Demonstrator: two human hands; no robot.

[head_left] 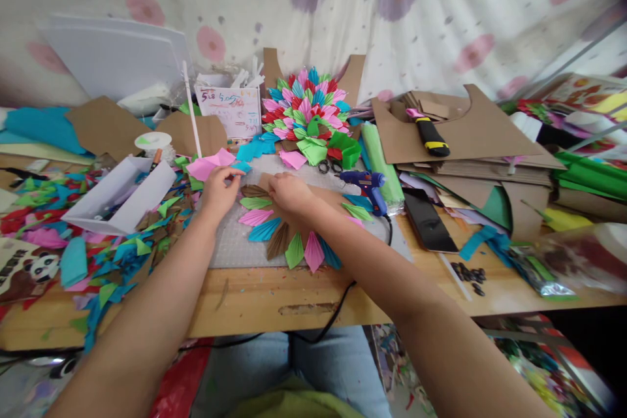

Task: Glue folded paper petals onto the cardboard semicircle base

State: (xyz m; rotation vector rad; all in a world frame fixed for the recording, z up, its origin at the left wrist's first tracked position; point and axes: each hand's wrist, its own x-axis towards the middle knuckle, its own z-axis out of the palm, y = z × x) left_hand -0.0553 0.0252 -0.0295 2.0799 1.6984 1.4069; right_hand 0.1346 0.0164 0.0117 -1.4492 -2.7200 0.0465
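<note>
My left hand (221, 191) is closed in a pinch, with a small blue crepe paper piece (243, 167) at its fingertips. My right hand (290, 194) has its fingers closed on the upper left edge of a brown cardboard piece (321, 194). Pleated paper petals in green, pink, blue and brown fan out around the cardboard, such as a pink petal (314, 252) and a blue petal (265, 230). The cardboard lies on a gridded mat (226, 249); my right forearm hides part of it. A blue glue gun (363, 181) lies right of the cardboard.
Behind stands a colourful paper-petal peacock (306, 108). Paper scraps (147, 248) surround a white open box (110, 209) at left. At right are stacked cardboard (470, 134), a yellow-black cutter (432, 136), a phone (430, 221) and black beads (467, 274). A black cord (337, 313) crosses the front edge.
</note>
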